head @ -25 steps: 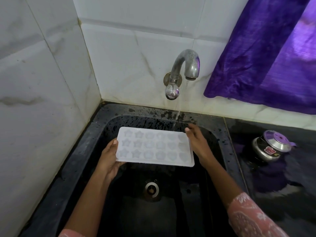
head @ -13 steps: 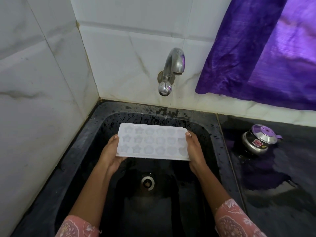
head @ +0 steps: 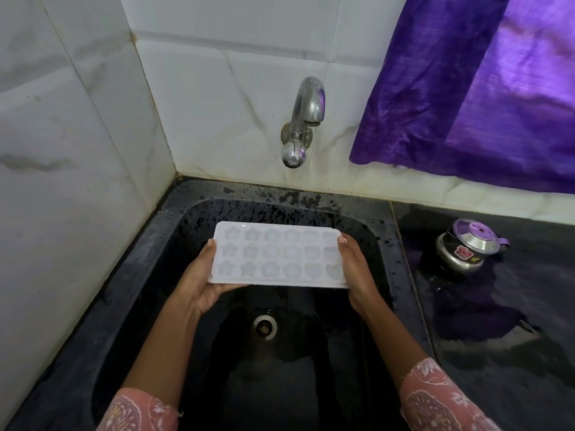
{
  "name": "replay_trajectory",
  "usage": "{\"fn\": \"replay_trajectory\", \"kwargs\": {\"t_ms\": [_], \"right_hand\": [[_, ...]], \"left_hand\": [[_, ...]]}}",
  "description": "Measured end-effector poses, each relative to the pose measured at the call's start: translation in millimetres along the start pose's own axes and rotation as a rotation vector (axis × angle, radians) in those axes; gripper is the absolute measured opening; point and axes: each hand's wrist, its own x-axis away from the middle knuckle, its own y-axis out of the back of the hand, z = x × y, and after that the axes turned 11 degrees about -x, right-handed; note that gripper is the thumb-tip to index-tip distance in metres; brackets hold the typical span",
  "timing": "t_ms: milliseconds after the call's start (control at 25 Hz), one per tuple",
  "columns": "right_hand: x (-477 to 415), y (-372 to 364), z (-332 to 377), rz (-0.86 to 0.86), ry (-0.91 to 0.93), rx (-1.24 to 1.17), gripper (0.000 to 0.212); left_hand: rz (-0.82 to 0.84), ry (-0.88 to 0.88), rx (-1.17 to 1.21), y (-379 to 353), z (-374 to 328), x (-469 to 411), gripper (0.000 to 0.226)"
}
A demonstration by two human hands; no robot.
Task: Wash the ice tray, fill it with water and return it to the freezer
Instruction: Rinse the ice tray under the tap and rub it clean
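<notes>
A: What has changed since a second ago?

B: The water has stopped. A second ago a thin stream fell from the tap (head: 306, 119) beside the right hand (head: 357, 275), which reached toward the far corner of the ice tray (head: 277, 255). Now that hand has come back to the tray's right short edge, and no stream shows under the spout.

A: Where is the tray now?

B: Over the black sink (head: 149, 259), held above the drain (head: 264, 327), roughly level with its far edge a little higher. It is a pale, translucent tray with three rows of star and flower moulds facing up. I cannot tell whether water stands in the moulds.

A: And the hands?

B: The left hand (head: 199, 283) cups the left short edge, thumb along the side and the fingers curled underneath, grasping the tray. The right hand clasps the right edge the same way, thumb tip at the far corner. Both sleeves are pink with a pale pattern.

A: Anything else around?

B: The sink's back wall is speckled with drops. On the dark counter (head: 513, 353) to the right stands a small steel pot (head: 465, 248) with a lid and a purple knob, well apart from the tray. A purple curtain (head: 485, 88) hangs above it against the white tiled wall (head: 77, 150).
</notes>
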Motion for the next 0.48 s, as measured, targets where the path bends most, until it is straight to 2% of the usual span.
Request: {"fn": "replay_trajectory", "kwargs": {"t_ms": [120,240,360,480], "right_hand": [[-2,7,0,0.042,-0.005,0.152,0.051],[-2,14,6,0.081,0.129,0.370,0.058],[-1,16,7,0.147,0.262,0.540,0.054],[0,16,5,0.161,0.300,0.642,0.050]], "left_hand": [[-0.025,-0.014,0.008,-1,2,2,0.036],[-0.017,-0.039,-0.010,0,3,2,0.037],[0.017,-0.111,-0.084,-1,0,0,0.039],[0.068,-0.179,-0.135,2,-2,-1,0.043]]}}
